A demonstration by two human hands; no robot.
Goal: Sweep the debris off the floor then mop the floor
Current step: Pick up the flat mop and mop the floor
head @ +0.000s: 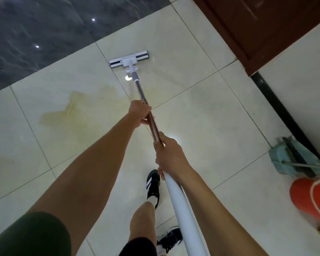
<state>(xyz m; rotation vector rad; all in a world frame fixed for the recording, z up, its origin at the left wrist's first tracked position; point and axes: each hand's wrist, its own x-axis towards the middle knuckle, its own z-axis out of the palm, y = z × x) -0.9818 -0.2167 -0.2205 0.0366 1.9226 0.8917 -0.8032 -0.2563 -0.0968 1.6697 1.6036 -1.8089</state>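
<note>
You can read no words or labels anywhere here. The only mark is three white stripes on your black shoe (pixel 153 184), which is on the floor just below your right hand.

Your left hand (pixel 139 112) has its fingers (pixel 144 121) wrapped tight around the mop handle (pixel 152 124). Your right hand (pixel 167 156) holds the same handle lower down, fingers curled around it too. Both hands are closed on the mop, with a short bit of bare handle between them.

The mop is long. The part behind your right-hand fingers is a fat white tube. The part between your hands looks shiny brown. Past your left-hand fingers it turns thin and grey. At the far end is the mop head (pixel 129 59), flat and wide, white with dark strips along it. It lies flat on the floor (pixel 201 111), well past your left-hand fingers.

The floor has pale, shiny cream tiles with thin dark lines. A yellow-brown stain (pixel 67 111) sits on the tiles, out to the left of your left-hand fingers. Far beyond the mop head the floor turns dark.

Well off to the right of your right-hand fingers, a teal broom and dustpan (pixel 292 157) rest by the wall. Just near them is an orange bucket (pixel 310 198).
</note>
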